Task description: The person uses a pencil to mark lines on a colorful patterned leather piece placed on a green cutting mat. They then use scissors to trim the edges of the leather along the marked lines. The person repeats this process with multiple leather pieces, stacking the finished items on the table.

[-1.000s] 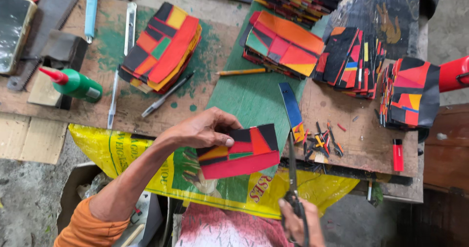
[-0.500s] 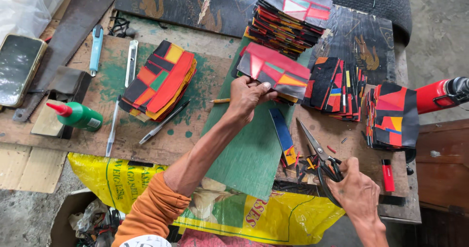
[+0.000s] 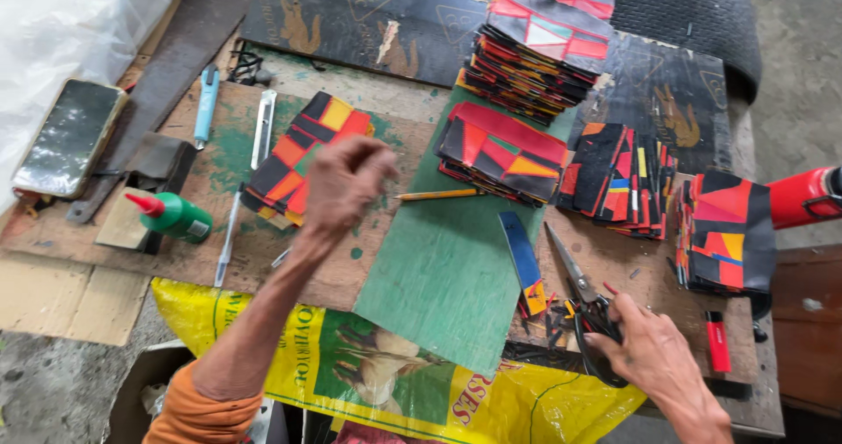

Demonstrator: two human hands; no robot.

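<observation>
Two hands: right hand [image 3: 645,349] grips black-handled steel scissors [image 3: 583,308], blades pointing up-left on tabletop [image 3: 263,251]; left hand [image 3: 344,181], loosely curled, empty, hovers over red-orange-black patchwork stack [image 3: 289,150].

Taking the green cutting board [image 3: 447,268] as my landmark: well to its left, at the far edge of the bench, my phone [image 3: 68,137] lies flat, a dark rounded rectangle whose glossy screen only shows reflections. Nearer the board on that same side, the green glue bottle [image 3: 175,217] lies on its side with a red pointed cap and a small pale label on its body. Below the board, hanging over the bench's front edge, is a yellow printed sack [image 3: 395,375] with a green panel, an animal picture and red lettering. Beyond the board's far end lie dark printed sheets [image 3: 360,25] with tan animal emblems.
</observation>
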